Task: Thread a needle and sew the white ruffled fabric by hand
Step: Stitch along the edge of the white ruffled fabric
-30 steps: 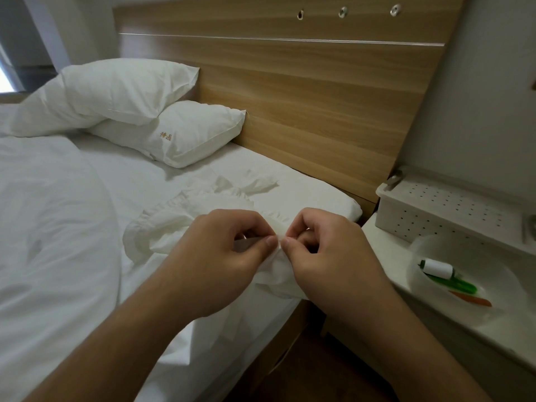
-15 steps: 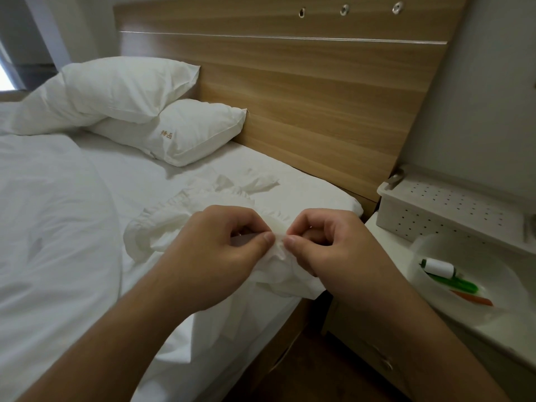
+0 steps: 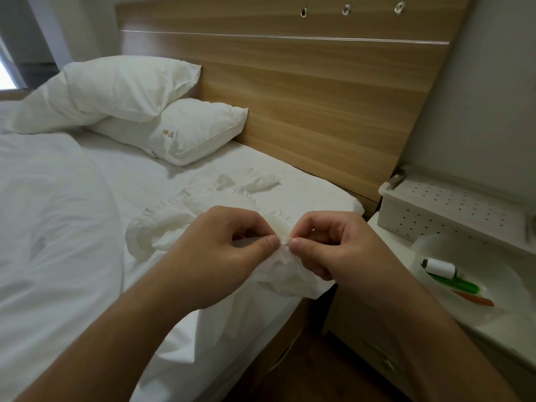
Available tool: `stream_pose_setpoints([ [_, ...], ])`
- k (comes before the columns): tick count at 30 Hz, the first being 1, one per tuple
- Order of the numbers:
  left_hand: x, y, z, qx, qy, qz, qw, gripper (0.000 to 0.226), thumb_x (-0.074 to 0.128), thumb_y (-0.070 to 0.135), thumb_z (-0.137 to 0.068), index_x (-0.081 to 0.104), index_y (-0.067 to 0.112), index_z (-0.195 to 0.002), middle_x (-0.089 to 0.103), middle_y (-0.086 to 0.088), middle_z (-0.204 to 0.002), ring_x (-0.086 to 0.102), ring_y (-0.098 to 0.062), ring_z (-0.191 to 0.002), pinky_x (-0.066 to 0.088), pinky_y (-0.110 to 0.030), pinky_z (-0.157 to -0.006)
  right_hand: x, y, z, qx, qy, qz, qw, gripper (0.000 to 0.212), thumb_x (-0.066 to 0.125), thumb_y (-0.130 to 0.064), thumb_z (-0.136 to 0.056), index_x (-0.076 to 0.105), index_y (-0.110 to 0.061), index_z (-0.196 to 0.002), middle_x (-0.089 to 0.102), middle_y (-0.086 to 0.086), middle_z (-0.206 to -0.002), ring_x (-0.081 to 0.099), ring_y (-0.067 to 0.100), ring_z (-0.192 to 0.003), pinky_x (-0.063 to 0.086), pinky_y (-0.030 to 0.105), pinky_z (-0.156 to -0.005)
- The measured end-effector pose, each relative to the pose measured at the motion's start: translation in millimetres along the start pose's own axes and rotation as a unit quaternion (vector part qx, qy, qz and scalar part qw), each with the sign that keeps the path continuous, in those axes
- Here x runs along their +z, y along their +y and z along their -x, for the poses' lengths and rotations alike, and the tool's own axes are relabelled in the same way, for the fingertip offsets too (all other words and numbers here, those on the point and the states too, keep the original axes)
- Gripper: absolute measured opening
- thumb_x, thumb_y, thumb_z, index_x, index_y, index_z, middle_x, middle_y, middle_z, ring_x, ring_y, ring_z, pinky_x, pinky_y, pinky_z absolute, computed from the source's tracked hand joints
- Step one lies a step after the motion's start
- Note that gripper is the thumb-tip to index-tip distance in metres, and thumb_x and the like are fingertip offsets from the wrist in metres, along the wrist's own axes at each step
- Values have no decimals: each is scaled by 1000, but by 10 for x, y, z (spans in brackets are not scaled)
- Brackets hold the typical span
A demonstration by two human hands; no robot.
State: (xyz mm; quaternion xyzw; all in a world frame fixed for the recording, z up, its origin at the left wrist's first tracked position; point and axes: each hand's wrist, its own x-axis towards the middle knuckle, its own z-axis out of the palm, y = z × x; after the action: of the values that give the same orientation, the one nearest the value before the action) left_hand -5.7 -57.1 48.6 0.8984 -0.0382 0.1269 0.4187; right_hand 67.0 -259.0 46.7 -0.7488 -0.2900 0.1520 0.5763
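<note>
Left hand (image 3: pixel 220 253): thumb and curled fingers pinch a fold of the white ruffled fabric (image 3: pixel 185 220).
Right hand (image 3: pixel 339 250): pinches the same fold, thumb tips nearly touching.
Fabric: on the white bed sheet (image 3: pixel 116 175), near right edge, partly overhanging.
Needle: none discernible.
Risk: overhanging cloth could slide off; a hidden needle could prick a thumb.
Writing: orange embroidered characters on the lower white pillow (image 3: pixel 179 132), illegible.
Right: white spool (image 3: pixel 439 267) in a translucent bowl (image 3: pixel 501 311).
</note>
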Motion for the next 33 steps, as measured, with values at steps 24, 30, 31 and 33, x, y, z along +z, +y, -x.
stream_pose_setpoints([
  [24,45,-23,5,-49,-20,177,983,27,76,43,-86,83,17,-88,76,-21,-84,67,-53,-89,52,-53,-71,34,198,-87,-22,-72,-164,984,8,67,-18,-91,70,-12,-88,46,3,-57,40,12,-51,34,25,-50],
  [30,32,-19,10,-53,-38,186,980,27,76,43,-87,83,17,-88,74,-25,-88,67,-46,-82,48,-44,-76,14,220,-95,-38,-87,-181,979,13,65,-15,-92,63,-13,-105,38,4,-56,35,15,-52,31,29,-51],
  [31,33,-16,10,-53,-40,185,981,27,76,43,-87,83,18,-89,74,-24,-87,67,-48,-84,48,-44,-76,19,218,-96,-40,-89,-185,978,14,65,-14,-92,61,-12,-105,38,3,-56,34,15,-52,30,30,-51],
  [33,41,-9,9,-52,-46,182,981,24,74,42,-88,83,20,-89,76,-18,-86,68,-49,-90,52,-47,-77,38,208,-94,-42,-92,-185,977,17,66,-14,-92,59,-9,-106,39,2,-55,34,15,-51,28,31,-51],
])
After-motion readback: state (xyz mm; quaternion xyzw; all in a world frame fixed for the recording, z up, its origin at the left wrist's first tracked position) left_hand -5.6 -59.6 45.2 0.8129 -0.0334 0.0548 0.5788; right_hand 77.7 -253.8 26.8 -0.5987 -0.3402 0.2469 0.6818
